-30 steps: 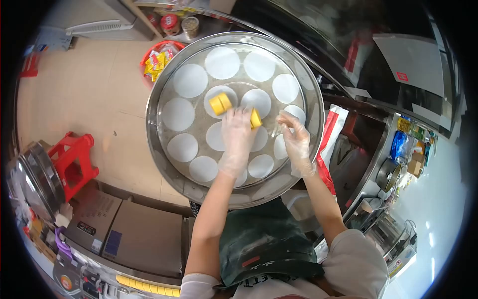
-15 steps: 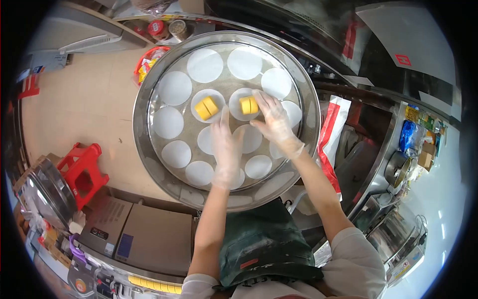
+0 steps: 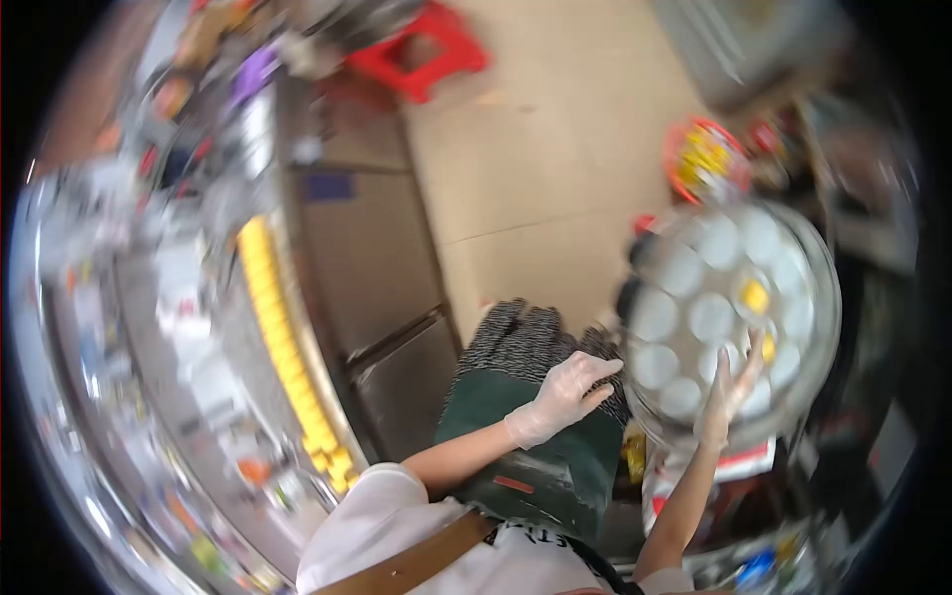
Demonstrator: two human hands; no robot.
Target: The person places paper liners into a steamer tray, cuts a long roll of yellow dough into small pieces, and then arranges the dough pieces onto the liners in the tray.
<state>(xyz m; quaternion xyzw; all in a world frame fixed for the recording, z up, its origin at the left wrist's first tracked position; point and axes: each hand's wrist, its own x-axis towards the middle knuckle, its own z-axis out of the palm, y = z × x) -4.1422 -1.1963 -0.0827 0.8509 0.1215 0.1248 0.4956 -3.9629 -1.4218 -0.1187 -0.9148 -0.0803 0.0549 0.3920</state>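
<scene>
My left hand, in a clear glove, is in front of the dark green apron, left of the round metal tray. Its fingers are loosely bent and apart, with nothing between them. My gloved right hand reaches over the tray's lower part with fingers spread. Beside its fingertips are yellow pieces, partly covered by the hand. More yellow pieces lie on a white paper round a little above. Several bare white rounds lie around them.
A long row of yellow pieces lies along the counter edge at left. Steel cabinets stand below it. A red stool is on the floor at the top, and a red basket sits beyond the tray.
The view has swung left, so the tray now appears at the right and the counter's yellow row shows fully. My left hand has left the tray; my right hand is still over it.
</scene>
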